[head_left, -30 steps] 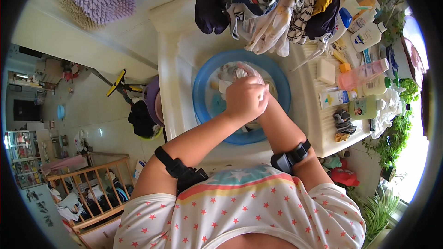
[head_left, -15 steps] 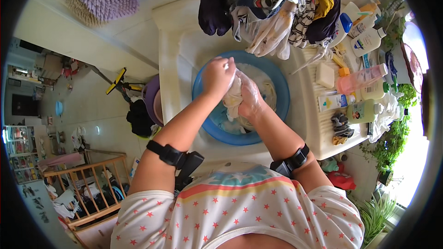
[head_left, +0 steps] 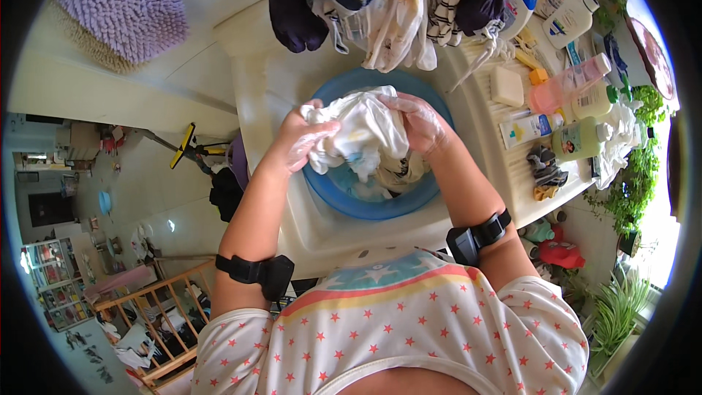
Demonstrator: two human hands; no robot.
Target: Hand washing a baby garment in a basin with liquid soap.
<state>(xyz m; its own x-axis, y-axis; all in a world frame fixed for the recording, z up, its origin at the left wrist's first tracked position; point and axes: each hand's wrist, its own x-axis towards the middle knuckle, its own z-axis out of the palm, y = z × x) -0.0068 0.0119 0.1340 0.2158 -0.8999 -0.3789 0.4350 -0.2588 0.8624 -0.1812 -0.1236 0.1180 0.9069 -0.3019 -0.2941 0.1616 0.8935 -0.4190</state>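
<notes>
A wet white cloth garment is spread between my two hands above a round blue basin. My left hand, dotted with suds, grips its left edge with thumb and fingers. At the opposite edge my right hand, also soapy, pinches the fabric. Faint yellowish and bluish patches show on the cloth. Below it, more light-coloured laundry lies in the sudsy water. Part of the basin's contents is hidden by the held garment.
The basin sits in a cream sink. A heap of clothes hangs over its far side. On the ribbed ledge at right are a soap bar, a pink bottle, a tube and several other bottles. A purple mop head is far left.
My hands have moved apart, and the white garment, bunched between them before, is now opened out and raised over the basin. The whole view has shifted slightly.
</notes>
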